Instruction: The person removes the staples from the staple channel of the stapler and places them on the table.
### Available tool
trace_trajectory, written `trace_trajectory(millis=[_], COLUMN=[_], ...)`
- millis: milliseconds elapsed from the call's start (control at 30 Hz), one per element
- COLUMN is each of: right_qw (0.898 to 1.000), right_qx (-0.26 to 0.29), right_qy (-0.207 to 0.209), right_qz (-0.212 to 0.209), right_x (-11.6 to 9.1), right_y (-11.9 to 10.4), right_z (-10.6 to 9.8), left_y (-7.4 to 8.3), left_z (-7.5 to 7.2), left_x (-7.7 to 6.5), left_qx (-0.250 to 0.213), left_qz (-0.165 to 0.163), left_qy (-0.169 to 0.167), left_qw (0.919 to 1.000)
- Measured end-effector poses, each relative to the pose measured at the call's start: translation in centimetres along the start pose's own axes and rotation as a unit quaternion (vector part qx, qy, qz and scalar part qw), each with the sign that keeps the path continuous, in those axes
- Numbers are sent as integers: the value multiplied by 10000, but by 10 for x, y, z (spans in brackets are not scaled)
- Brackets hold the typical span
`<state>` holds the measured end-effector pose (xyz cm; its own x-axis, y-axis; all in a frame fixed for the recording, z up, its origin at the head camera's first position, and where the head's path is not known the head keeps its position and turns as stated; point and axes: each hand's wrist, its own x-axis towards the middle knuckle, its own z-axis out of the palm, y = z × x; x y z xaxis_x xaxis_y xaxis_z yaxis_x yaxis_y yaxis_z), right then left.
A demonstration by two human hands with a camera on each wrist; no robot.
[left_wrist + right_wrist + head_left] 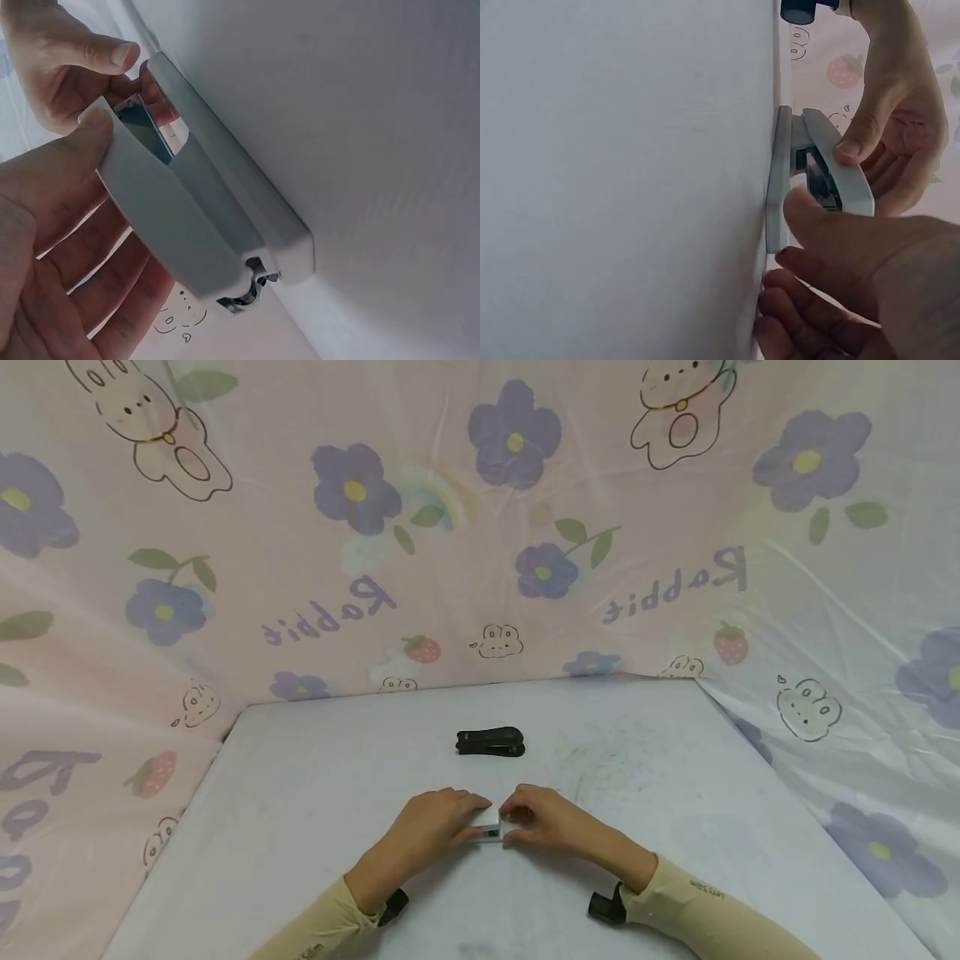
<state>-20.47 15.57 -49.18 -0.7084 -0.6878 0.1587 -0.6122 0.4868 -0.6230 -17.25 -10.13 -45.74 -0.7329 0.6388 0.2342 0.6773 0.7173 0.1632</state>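
A light grey stapler [490, 817] stands low on the white table between both hands. Its upper arm [176, 217] is raised from the base [236, 180], leaving a gap with a dark metal part [146, 131] inside. My left hand [438, 822] grips the upper arm, the thumb on the near side and the other fingers behind it. At the stapler's right end, my right hand [551, 822] has its thumb and curled fingers around the end of the base. The right thumb [810, 217] looks blurred in the right wrist view and overlaps the opening.
Farther back on the white table [337, 760] lies a black stapler [491, 742]. A printed curtain [450, 552] with flowers and rabbits hangs along the back and sides. Dark wrist cameras, such as the right one [606, 907], stick out below the sleeves.
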Motion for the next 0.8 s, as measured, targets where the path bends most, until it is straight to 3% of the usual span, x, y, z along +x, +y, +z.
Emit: trace_trajectory(millis=[367, 567, 800], right_qw=[9998, 9990, 9993], right_qx=[164, 373, 311], right_qy=[-3, -26, -9], right_qz=[141, 238, 186], right_x=[2, 3, 3], right_y=[0, 1, 0], right_z=[2, 4, 6], left_y=[2, 4, 5], left_z=[8, 8, 7], left_x=[2, 1, 1], left_qx=[55, -52, -30], left_qz=[-93, -263, -243], left_qy=[76, -37, -15], left_qw=[9999, 9996, 9997])
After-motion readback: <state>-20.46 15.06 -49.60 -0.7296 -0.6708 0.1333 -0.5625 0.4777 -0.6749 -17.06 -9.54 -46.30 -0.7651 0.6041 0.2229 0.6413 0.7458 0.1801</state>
